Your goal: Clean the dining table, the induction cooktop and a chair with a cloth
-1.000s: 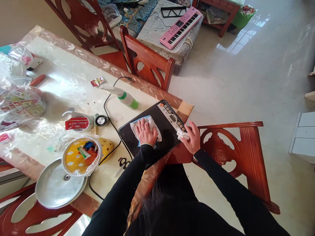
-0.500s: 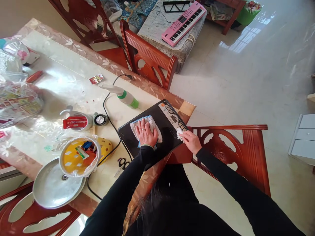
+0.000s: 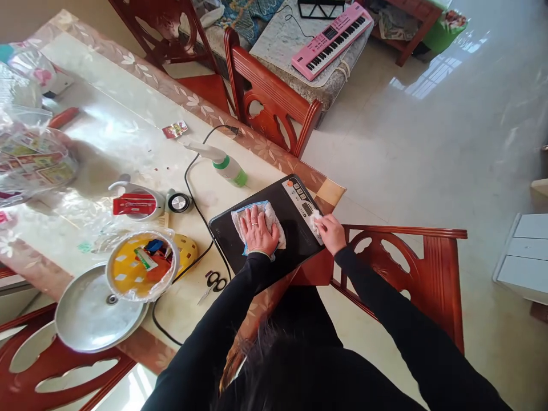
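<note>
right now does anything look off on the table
The spray bottle lies on its side instead of standing, small reddish specks are scattered on the tabletop beside it, and the round aluminium lid juts past the table's edge.

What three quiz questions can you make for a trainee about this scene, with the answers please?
1. Which hand presses the folded towel on the black induction cooktop, and which holds the white tissue?
2. True or false: the spray bottle stands upright on the table.
3. Where do the scissors lie? A) on the cooktop B) on the table beside the cooktop C) on a chair seat

Key:
1. The left hand presses the towel; the right hand holds the tissue.
2. False: it lies on its side.
3. B
</note>
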`<action>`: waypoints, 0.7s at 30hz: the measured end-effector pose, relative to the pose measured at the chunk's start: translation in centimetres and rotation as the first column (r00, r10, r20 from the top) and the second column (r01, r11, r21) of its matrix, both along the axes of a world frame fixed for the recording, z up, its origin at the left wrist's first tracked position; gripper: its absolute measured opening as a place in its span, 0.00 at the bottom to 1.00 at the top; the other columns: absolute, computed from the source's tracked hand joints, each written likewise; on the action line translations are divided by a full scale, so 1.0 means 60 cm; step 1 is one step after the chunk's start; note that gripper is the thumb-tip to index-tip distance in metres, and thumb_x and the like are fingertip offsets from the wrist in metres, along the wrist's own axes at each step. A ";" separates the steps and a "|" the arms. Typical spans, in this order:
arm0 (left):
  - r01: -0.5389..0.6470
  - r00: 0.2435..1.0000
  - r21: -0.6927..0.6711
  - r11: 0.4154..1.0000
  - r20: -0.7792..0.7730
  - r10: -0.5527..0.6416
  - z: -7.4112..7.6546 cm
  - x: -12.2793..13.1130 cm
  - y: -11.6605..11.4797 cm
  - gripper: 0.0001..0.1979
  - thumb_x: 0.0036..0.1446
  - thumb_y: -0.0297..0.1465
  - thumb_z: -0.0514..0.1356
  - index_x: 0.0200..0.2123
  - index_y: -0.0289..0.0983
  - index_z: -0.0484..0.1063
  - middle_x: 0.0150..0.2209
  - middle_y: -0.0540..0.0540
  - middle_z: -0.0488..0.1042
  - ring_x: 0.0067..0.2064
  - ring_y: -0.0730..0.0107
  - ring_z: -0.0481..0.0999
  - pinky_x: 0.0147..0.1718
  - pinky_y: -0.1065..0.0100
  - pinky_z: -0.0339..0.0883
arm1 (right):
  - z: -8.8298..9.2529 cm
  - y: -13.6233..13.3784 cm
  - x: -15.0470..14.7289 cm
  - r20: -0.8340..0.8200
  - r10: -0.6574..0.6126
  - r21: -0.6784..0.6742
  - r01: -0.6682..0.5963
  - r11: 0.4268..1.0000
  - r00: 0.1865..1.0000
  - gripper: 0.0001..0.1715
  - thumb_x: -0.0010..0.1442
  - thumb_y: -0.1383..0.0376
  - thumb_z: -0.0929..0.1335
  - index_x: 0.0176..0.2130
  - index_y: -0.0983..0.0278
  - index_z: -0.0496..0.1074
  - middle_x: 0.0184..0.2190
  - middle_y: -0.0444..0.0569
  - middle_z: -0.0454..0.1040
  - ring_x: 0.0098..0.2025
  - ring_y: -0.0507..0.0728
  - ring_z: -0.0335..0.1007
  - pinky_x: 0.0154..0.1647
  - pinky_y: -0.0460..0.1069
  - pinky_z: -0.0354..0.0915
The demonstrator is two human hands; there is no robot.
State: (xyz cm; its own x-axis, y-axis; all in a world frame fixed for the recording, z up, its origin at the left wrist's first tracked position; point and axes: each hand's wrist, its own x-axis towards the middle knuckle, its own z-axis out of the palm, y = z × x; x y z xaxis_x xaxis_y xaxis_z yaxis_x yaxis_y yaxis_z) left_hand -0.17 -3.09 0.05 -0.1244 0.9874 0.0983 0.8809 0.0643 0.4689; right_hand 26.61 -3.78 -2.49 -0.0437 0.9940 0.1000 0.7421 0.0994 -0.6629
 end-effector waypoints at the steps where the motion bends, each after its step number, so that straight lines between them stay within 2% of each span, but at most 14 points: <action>1: -0.002 1.000 -0.003 1.000 -0.001 0.002 0.000 0.000 0.000 0.25 0.62 0.36 0.60 0.61 0.34 0.71 0.77 0.33 0.57 0.81 0.42 0.45 0.78 0.37 0.35 | 0.000 0.022 -0.010 0.013 -0.015 -0.015 0.015 1.000 1.000 0.14 0.69 0.67 0.66 0.40 0.60 0.82 0.38 0.53 0.76 0.42 0.61 0.75 0.47 0.54 0.73; 4: -0.009 1.000 0.001 1.000 -0.023 0.009 0.000 0.000 0.000 0.24 0.62 0.36 0.60 0.60 0.34 0.72 0.77 0.33 0.58 0.81 0.41 0.47 0.78 0.37 0.38 | -0.001 0.055 -0.029 0.024 -0.040 -0.039 0.041 0.998 0.999 0.11 0.67 0.67 0.68 0.38 0.61 0.81 0.36 0.51 0.75 0.39 0.60 0.74 0.45 0.53 0.72; 9: 0.009 0.998 0.034 0.999 -0.065 -0.006 -0.003 -0.001 -0.001 0.24 0.63 0.37 0.60 0.60 0.32 0.72 0.77 0.33 0.59 0.81 0.41 0.48 0.78 0.39 0.38 | -0.003 0.027 -0.023 0.020 -0.064 -0.085 0.066 0.994 0.998 0.05 0.63 0.65 0.71 0.35 0.60 0.79 0.34 0.48 0.74 0.34 0.57 0.71 0.39 0.50 0.70; 12: 0.011 0.999 0.032 0.999 -0.053 -0.009 -0.004 -0.002 -0.001 0.24 0.64 0.37 0.59 0.60 0.32 0.72 0.77 0.32 0.58 0.81 0.41 0.47 0.78 0.39 0.37 | -0.006 0.046 -0.029 0.060 -0.147 -0.076 0.151 0.986 0.987 0.04 0.61 0.67 0.70 0.33 0.61 0.77 0.34 0.49 0.74 0.35 0.58 0.72 0.40 0.51 0.69; 16: 0.002 1.000 0.010 1.000 -0.023 -0.002 -0.003 -0.002 0.000 0.25 0.63 0.37 0.60 0.60 0.33 0.72 0.77 0.32 0.58 0.81 0.41 0.46 0.78 0.37 0.37 | -0.009 0.063 -0.039 0.039 -0.102 -0.097 0.106 0.990 0.994 0.03 0.60 0.68 0.70 0.33 0.61 0.76 0.34 0.48 0.74 0.34 0.57 0.72 0.39 0.50 0.69; 19: 0.009 0.999 0.022 1.000 -0.035 -0.008 -0.002 -0.002 -0.001 0.24 0.63 0.37 0.59 0.60 0.33 0.72 0.77 0.33 0.58 0.81 0.41 0.46 0.78 0.38 0.37 | -0.010 0.061 -0.045 0.057 -0.192 -0.087 0.196 0.977 0.980 0.04 0.59 0.68 0.70 0.32 0.61 0.75 0.33 0.48 0.73 0.34 0.58 0.71 0.40 0.51 0.69; 21: 0.007 0.999 0.027 1.000 -0.040 -0.006 -0.003 -0.001 -0.001 0.24 0.63 0.37 0.59 0.60 0.33 0.72 0.77 0.33 0.58 0.81 0.41 0.47 0.78 0.38 0.37 | -0.010 0.058 -0.048 0.050 -0.184 -0.064 0.187 0.980 0.982 0.04 0.60 0.68 0.70 0.33 0.60 0.76 0.34 0.48 0.74 0.35 0.58 0.71 0.40 0.51 0.69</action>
State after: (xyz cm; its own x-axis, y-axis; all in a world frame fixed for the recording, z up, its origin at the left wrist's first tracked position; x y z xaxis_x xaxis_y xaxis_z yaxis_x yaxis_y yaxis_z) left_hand -0.24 -3.16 -0.10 -0.1132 0.9851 0.1294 0.8992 0.0461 0.4351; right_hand 23.72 -0.28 -3.06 0.1390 0.9897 0.0339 0.7716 -0.0868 -0.6301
